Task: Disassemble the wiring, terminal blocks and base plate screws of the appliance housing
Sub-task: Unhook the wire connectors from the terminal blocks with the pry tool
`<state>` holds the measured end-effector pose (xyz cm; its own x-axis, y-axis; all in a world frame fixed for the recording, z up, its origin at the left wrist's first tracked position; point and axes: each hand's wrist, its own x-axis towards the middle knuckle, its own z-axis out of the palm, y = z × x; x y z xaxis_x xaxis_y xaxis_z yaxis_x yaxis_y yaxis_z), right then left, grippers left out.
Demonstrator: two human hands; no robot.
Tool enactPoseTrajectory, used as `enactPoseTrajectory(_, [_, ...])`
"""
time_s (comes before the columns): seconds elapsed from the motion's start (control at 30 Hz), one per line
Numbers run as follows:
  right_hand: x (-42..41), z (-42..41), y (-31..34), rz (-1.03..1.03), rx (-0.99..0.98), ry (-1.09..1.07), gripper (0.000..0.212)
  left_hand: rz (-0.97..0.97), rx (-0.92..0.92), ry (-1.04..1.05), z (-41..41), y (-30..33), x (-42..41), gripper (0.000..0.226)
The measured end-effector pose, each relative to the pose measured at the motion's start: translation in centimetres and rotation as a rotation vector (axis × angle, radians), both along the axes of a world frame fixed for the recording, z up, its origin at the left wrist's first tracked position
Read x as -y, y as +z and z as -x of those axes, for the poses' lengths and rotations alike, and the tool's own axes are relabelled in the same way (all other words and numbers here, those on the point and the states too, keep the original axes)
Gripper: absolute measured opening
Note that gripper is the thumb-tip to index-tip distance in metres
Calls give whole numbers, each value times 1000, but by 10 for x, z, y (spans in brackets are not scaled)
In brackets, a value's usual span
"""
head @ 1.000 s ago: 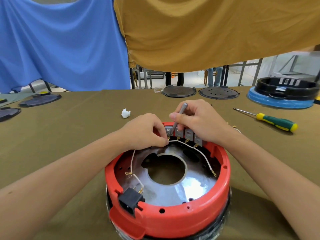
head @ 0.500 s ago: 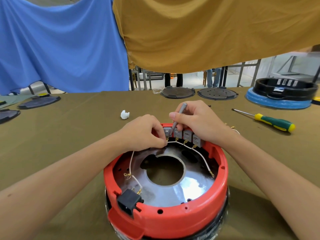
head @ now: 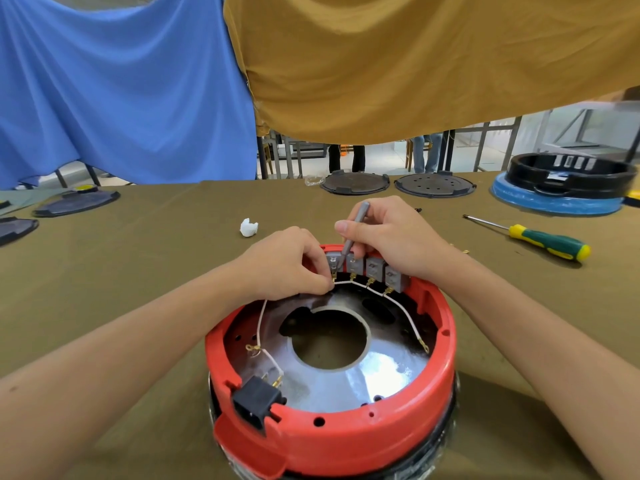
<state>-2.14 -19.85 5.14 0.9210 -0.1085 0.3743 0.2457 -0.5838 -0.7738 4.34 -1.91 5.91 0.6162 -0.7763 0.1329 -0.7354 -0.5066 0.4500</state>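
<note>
A: What sits nearest, at the bottom of the frame?

B: The red appliance housing (head: 332, 441) on the desk (head: 138, 258), open side up, with a black power socket (head: 257, 403) at its lower-left rim and a shiny base plate (head: 367, 382) inside.

A: And the wiring?

B: A white wire (head: 408, 313) loops along the far inner wall, under a row of grey terminal blocks (head: 375, 270) running left to right at the far rim.

A: The hands?

B: The left hand (head: 284, 265) pinches the wire end at the leftmost block. The right hand (head: 391, 237) grips a thin grey tool (head: 351, 233), long axis steep, tip pointing down into that same block, right beside the left fingers.

A: Further back?

B: A green-yellow screwdriver (head: 540, 239) lies at right, untouched, pointing left.
</note>
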Motion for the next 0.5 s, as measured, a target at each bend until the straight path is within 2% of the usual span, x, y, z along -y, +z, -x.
enactPoseTrajectory(0.5, [-1,5,-1,30,31,-6,23,5,2,5,-1,-1,0,9])
